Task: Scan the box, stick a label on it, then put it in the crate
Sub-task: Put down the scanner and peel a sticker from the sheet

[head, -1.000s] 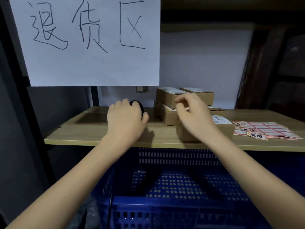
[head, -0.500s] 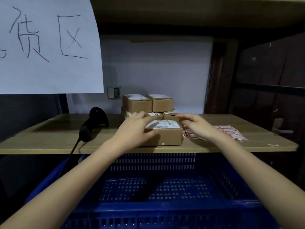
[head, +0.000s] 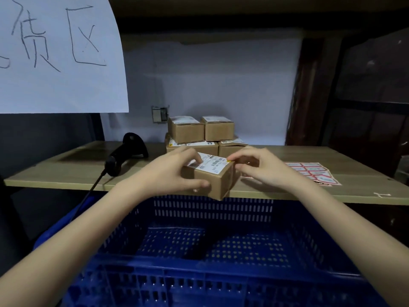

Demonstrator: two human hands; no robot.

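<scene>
Small brown cardboard box (head: 212, 180) at frame centre, tilted over the wooden tabletop (head: 66, 171) edge, above the blue perforated plastic crate (head: 212, 220). Left hand (head: 174, 171) grip clamped on its left side. Right hand (head: 259, 169) pinched at its top right corner, beside the red-bordered label sheet (head: 314, 173)

At centre frame, a small cardboard box (head: 212, 182) is gripped by the left hand (head: 174, 171), tilted over the desk (head: 66, 171) edge. A small yellow label (head: 230, 161) is pinched against its top corner by the right hand (head: 259, 167). A blue crate (head: 212, 282) fills the lower frame.

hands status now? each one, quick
Left hand: closed on the cardboard box, lifted at the shelf edge.
Right hand: fingers pinched at the box's top right corner.
</scene>
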